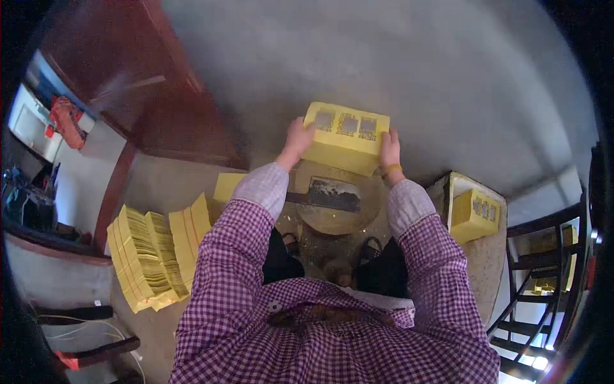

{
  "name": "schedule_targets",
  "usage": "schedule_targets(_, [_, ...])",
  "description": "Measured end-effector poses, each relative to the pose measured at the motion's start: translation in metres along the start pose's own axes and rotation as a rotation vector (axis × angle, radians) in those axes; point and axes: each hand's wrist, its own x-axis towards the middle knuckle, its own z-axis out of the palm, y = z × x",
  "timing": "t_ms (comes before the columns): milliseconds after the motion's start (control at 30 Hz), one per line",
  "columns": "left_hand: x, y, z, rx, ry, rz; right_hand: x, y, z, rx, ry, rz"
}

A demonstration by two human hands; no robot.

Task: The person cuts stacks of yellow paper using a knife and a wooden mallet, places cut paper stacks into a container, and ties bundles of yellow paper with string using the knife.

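Observation:
A thick block of stacked yellow paper [345, 144], with three silvery patterned squares on top, is held between my two hands near the grey wall. My left hand [298, 141] presses on its left end, and my right hand [391, 157], with a yellow band at the wrist, is on its right end. Just below the block, a dark broad-bladed tool [334, 194] lies on a round wooden block [339, 221]. Another yellow sheet or stack [227, 187] shows partly behind my left sleeve.
Fanned yellow paper stacks [142, 256] stand on the floor at the left. A similar yellow block [474, 216] sits in an open box [502, 197] at the right. Dark wooden rails [540, 262] are at the far right; a red-brown door [121, 70] is at upper left.

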Motion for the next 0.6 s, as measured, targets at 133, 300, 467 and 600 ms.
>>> schedule_targets(133, [0.013,-0.020,-0.014,-0.047,-0.153,-0.077,0.005,0.024,0.004,0.166,0.008,0.050])
schedule_targets(300, [-0.004,-0.006,-0.030,-0.736,-0.300,-0.356,-0.019,-0.011,-0.010,0.661,-0.179,0.516])
schedule_targets(467, [0.000,-0.013,-0.017,-0.675,-0.379,-0.209,-0.026,0.007,0.002,0.517,-0.089,0.412])
schedule_targets(600, [0.010,-0.014,-0.022,-0.690,-0.394,-0.364,-0.021,0.001,-0.003,0.744,-0.164,0.533])
